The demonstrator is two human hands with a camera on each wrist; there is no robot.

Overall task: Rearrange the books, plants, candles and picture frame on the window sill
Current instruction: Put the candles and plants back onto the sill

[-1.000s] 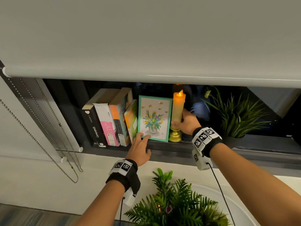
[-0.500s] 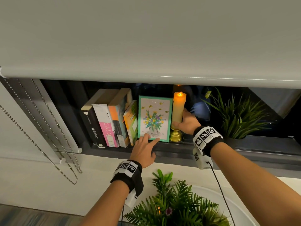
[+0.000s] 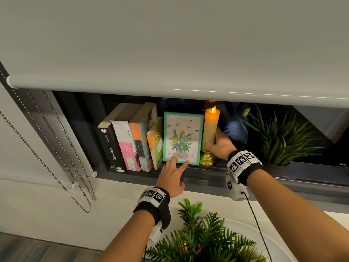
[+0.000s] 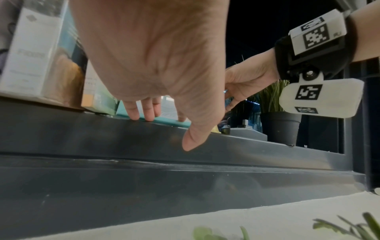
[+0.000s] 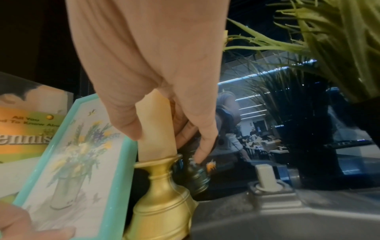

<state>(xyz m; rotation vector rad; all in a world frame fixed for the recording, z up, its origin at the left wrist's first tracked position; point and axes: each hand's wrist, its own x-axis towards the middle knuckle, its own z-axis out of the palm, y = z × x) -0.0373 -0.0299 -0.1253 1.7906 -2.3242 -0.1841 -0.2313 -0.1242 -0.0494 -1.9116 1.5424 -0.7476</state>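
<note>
A teal picture frame (image 3: 182, 138) with a flower print stands on the dark window sill (image 3: 207, 178), between a row of upright books (image 3: 130, 144) and a lit cream candle (image 3: 210, 127) in a gold holder (image 3: 207, 157). My left hand (image 3: 179, 163) lies with straight fingers (image 4: 144, 112) touching the frame's bottom edge (image 4: 164, 121). My right hand (image 3: 213, 140) grips the candle (image 5: 156, 126) just above the holder (image 5: 162, 203), thumb in front and fingers behind. A grassy plant (image 3: 281, 137) in a dark pot stands on the sill to the right.
A lowered roller blind (image 3: 170, 44) overhangs the sill and leaves only a low gap. Bead chains (image 3: 56, 148) hang at the left. A leafy plant (image 3: 204, 237) sits below my arms. The window glass is directly behind the objects. A window latch (image 5: 267, 181) lies between candle and pot.
My left hand has slid rightward along the frame's bottom edge, from its lower-left corner toward the middle. The right hand has kept its grip on the candle.
</note>
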